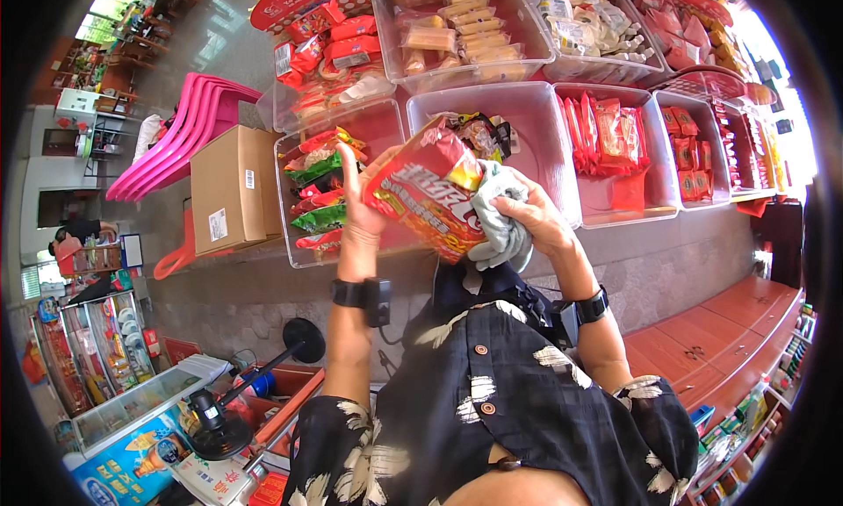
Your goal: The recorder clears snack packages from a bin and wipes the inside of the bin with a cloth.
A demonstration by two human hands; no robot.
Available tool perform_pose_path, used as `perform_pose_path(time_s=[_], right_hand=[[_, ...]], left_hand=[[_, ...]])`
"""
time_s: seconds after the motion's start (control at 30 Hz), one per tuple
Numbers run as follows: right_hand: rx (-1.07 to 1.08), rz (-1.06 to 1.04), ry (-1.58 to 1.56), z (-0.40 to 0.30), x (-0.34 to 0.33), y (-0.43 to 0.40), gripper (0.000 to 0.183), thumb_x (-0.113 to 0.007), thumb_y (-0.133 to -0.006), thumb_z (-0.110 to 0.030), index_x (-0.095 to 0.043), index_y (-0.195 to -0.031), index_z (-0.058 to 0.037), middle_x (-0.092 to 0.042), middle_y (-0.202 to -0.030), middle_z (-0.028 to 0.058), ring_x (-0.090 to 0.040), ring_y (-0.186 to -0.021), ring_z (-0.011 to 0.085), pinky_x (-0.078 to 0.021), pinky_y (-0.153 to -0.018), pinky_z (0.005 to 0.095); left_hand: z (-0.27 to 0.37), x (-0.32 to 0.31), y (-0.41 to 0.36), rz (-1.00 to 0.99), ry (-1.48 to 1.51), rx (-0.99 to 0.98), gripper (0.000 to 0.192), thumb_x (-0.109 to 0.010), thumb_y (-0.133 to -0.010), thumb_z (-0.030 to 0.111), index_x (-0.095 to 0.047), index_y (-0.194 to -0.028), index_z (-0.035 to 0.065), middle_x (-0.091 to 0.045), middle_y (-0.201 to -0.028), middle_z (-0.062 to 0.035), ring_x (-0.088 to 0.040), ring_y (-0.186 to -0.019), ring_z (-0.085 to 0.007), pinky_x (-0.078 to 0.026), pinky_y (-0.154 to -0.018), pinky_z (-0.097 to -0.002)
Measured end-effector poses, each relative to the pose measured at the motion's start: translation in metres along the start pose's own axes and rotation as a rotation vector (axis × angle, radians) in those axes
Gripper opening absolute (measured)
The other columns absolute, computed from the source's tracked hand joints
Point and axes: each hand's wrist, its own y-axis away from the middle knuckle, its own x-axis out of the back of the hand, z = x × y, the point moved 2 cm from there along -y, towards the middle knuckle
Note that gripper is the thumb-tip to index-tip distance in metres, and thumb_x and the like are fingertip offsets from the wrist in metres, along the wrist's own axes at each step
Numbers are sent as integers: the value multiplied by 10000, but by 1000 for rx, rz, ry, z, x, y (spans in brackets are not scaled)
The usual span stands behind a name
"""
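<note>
A red printed snack bag point(428, 203) is held tilted in front of me, over the near edge of the plastic bins. My left hand point(365, 193) supports its left end, with the thumb raised and spread. A crumpled grey-green cloth point(502, 216) is gripped in my right hand point(537, 216) and lies against the bag's right side. Behind the bag, a clear plastic bin point(560, 170) holds several dark snack packets point(484, 134). To the left, colourful packets point(319, 219) stand in a row in another clear bin point(290, 246).
Bins of wrapped snacks point(481, 29) and red packets point(612, 134) stand behind and to the right. A cardboard box point(230, 183) and stacked pink plastic baskets point(191, 137) sit at left. A black fan point(224, 424) is behind at lower left, red cabinets point(711, 335) at right.
</note>
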Motion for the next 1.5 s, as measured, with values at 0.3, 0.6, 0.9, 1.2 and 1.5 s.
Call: perform_pose_path(time_s=[0.3,0.6,0.9,1.2,1.5], right_hand=[[-64,54,361,-22,-1,11,414,-634,-774,-57,-517,-1168,-12,-608,-984,29,-552,-915,96,-453,-828,260],[-3,7,376,-15,0,-2,396,-624,-727,-85,-551,-1108,-7,-606,-921,14,-543,-861,83,-441,-810,248],[37,46,165,-4,4,0,399,-623,-741,-47,-538,-1129,-6,-607,-937,25,-568,-851,91,-457,-787,243],[-4,-120,617,10,-38,-13,429,-667,-735,-96,-544,-1139,-20,-637,-933,79,-588,-854,135,-469,-773,277],[-59,-347,792,14,-38,0,454,-688,-725,-138,-552,-1147,-38,-641,-924,117,-609,-842,161,-477,-778,301]], left_hand=[[-7,-23,-13,29,-560,-118,136,-613,-861,114,-643,-969,37,-651,-847,-4,-583,-748,-49,-465,-699,-187],[-14,-21,-13,363,-598,-296,116,-612,-861,129,-643,-939,49,-635,-813,24,-553,-705,-34,-455,-655,-185],[-70,2,19,354,-621,-241,375,-591,-881,310,-508,-1168,83,-553,-1005,-14,-505,-908,-85,-416,-824,-245],[-112,24,-8,1,198,-102,606,-371,-922,494,-355,-1317,35,-407,-1355,-102,-442,-1196,-232,-394,-973,-374],[-75,18,11,-112,407,-120,639,-364,-911,488,-293,-1364,43,-396,-1356,-142,-428,-1210,-287,-396,-982,-451]])
